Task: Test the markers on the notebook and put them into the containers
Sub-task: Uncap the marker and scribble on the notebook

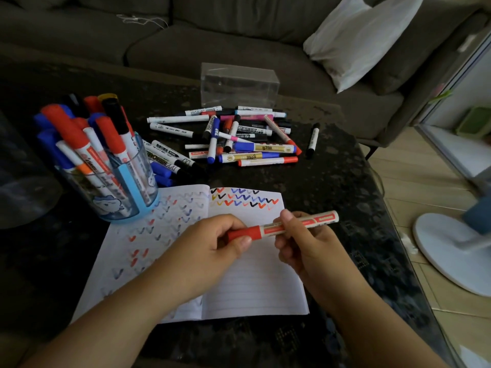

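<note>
Holding: left hand [212,243] curls round the red cap, right hand [300,243] pinches the barrel of red marker [284,226] over notebook [252,282].
Notebook: coloured V ticks.
Writing: barrel print unreadable; a marker beside cup [117,181] reads "WHITEBOARD".
Pile: loose markers [239,136] before clear box [239,85].

A white-barrelled marker with a red cap [281,226] lies nearly level, capped, held between both hands, cap end toward the left hand. Below the hands an open lined paper notebook [255,282] lies flat, rows of red, blue, black and yellow tick marks across the top of its right page, faded ticks showing on its left page. Beyond the hands sits a loose heap of white, red, blue and black markers [231,136]. Beyond the left hand stands a clear blue-based plastic cup [127,192], packed with upright markers. Behind the heap stands a clear rectangular plastic box [239,85].
</note>
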